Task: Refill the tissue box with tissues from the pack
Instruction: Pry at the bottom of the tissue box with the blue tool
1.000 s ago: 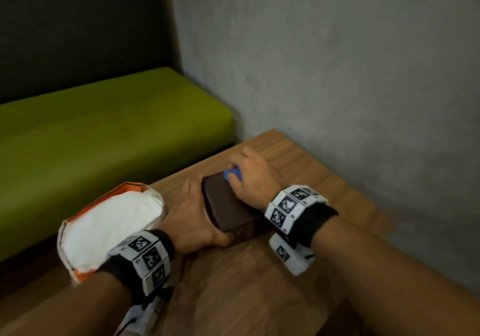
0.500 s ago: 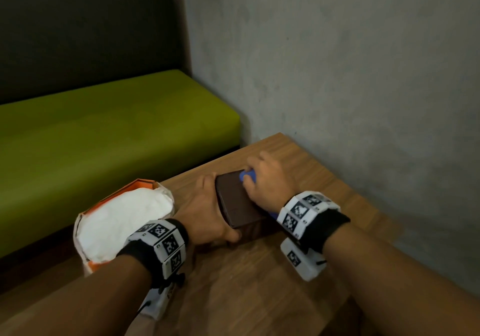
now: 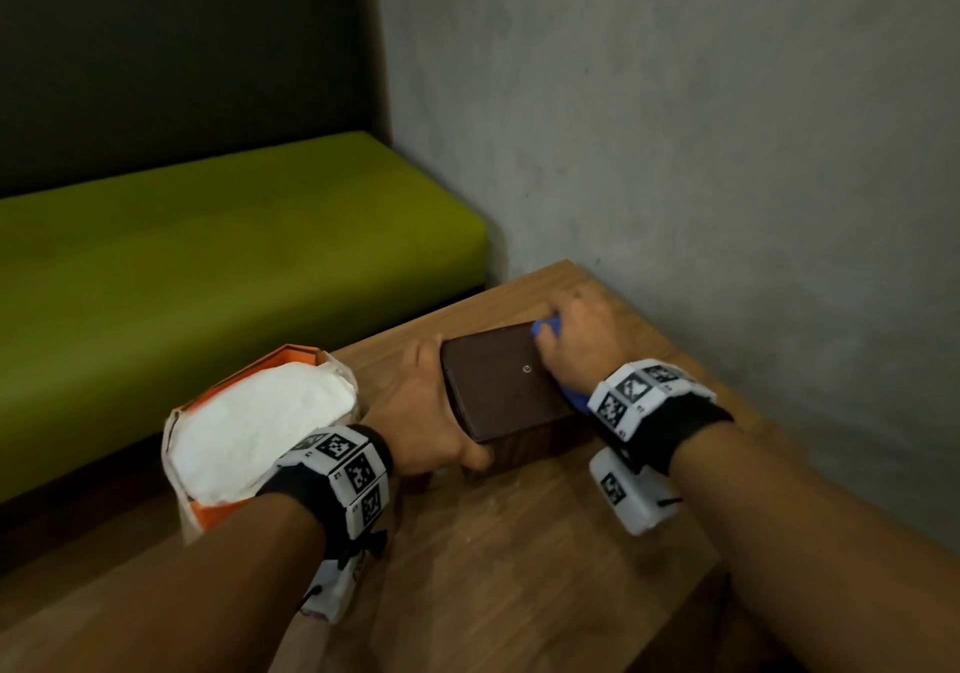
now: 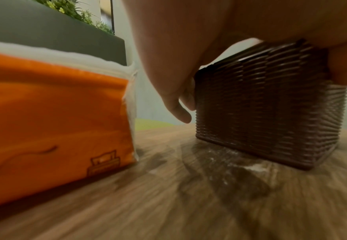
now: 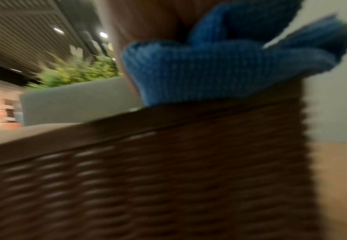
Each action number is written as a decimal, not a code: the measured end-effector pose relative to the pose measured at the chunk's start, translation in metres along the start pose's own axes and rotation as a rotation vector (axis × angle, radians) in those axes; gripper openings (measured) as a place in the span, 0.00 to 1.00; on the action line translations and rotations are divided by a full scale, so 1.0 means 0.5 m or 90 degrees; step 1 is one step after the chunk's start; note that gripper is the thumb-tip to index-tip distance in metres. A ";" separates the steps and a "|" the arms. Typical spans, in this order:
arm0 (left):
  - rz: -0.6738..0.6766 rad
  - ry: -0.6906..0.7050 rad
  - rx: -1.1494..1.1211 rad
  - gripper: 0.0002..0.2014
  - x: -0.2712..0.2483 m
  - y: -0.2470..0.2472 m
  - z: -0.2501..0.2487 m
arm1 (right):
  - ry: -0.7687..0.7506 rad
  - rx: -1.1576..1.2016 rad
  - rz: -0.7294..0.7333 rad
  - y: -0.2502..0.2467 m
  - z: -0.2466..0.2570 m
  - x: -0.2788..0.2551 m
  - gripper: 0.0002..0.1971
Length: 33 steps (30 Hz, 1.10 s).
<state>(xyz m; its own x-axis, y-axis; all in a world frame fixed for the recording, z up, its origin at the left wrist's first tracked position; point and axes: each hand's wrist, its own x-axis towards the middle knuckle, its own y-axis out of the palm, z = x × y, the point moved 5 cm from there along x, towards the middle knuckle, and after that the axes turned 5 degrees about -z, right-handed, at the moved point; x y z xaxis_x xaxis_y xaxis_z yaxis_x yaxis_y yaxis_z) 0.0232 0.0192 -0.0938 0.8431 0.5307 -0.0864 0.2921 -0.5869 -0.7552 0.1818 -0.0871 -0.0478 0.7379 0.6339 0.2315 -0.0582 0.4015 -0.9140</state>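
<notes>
A dark brown woven tissue box with a smooth closed lid stands on the wooden table. My left hand grips its left side, thumb at the near corner and fingers down the far side. My right hand holds a bunched blue cloth against the lid's far right edge; the cloth hangs over the box's woven wall. The orange tissue pack stands open-topped to the left, full of white tissues, close beside the left wrist.
A grey wall runs close along the table's right side. A green bench cushion with a dark backrest lies beyond the table's far edge. Bare wood stretches in front of the box toward me.
My right hand with the blue cloth has slid toward the lid's far right edge, uncovering more of the lid. The left hand keeps its hold on the box.
</notes>
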 end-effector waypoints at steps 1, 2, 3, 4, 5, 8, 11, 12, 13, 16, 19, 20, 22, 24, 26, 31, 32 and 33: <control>0.000 0.002 -0.005 0.68 0.001 0.001 0.001 | 0.026 -0.008 -0.010 -0.003 -0.017 0.010 0.10; 0.000 0.004 -0.009 0.68 0.001 0.004 0.003 | 0.039 -0.010 -0.016 -0.005 -0.022 0.015 0.10; -0.003 0.006 -0.011 0.68 0.001 0.004 0.003 | 0.044 -0.006 -0.016 -0.005 -0.017 0.015 0.10; -0.009 0.005 -0.012 0.67 0.002 0.006 0.004 | 0.046 -0.003 -0.011 -0.002 -0.006 0.011 0.10; -0.017 0.005 -0.014 0.67 0.001 0.006 0.005 | 0.037 -0.001 -0.005 0.000 0.010 0.003 0.10; -0.019 0.002 -0.054 0.69 -0.003 0.011 0.005 | -0.047 0.007 0.018 0.011 0.065 -0.029 0.09; 0.008 0.004 -0.131 0.66 0.000 0.026 0.011 | -0.102 0.042 0.009 0.011 0.089 -0.053 0.07; 0.005 0.004 -0.133 0.62 0.002 0.028 0.012 | -0.111 0.058 0.004 0.009 0.090 -0.056 0.07; -0.002 0.004 -0.129 0.59 0.002 0.026 0.011 | -0.125 0.071 -0.002 0.005 0.091 -0.061 0.06; -0.017 -0.005 -0.109 0.55 -0.003 0.019 0.006 | -0.145 0.073 -0.001 -0.008 0.076 -0.071 0.06; -0.029 0.014 -0.111 0.54 -0.010 0.011 -0.010 | -0.067 0.057 -0.022 -0.023 0.025 -0.069 0.06; -0.035 0.017 -0.115 0.53 -0.011 0.004 -0.017 | -0.023 0.050 -0.030 -0.030 0.002 -0.062 0.07; -0.054 0.037 -0.076 0.46 -0.015 -0.024 -0.036 | 0.051 0.021 -0.030 -0.046 -0.043 -0.049 0.10; -0.098 0.054 -0.022 0.42 -0.018 -0.061 -0.050 | 0.119 0.000 -0.040 -0.064 -0.086 -0.049 0.11; -0.142 0.029 -0.046 0.52 -0.017 -0.088 -0.047 | 0.149 -0.028 -0.048 -0.058 -0.124 -0.062 0.12; -0.166 0.040 0.006 0.63 -0.014 -0.107 -0.065 | 0.224 -0.085 0.166 0.054 -0.174 -0.125 0.14; -0.167 0.048 0.024 0.62 -0.017 -0.108 -0.071 | 0.226 -0.098 0.155 0.050 -0.167 -0.127 0.15; -0.166 0.047 0.043 0.63 -0.019 -0.106 -0.073 | 0.215 -0.102 0.106 0.034 -0.156 -0.122 0.15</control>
<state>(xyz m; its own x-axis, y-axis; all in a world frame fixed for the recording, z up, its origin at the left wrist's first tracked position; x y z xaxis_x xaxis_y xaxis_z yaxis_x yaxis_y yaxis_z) 0.0161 0.0232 -0.0293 0.7750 0.6109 0.1618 0.4746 -0.3937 -0.7872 0.1880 -0.1706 -0.1034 0.9079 0.4187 -0.0213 -0.1095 0.1878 -0.9761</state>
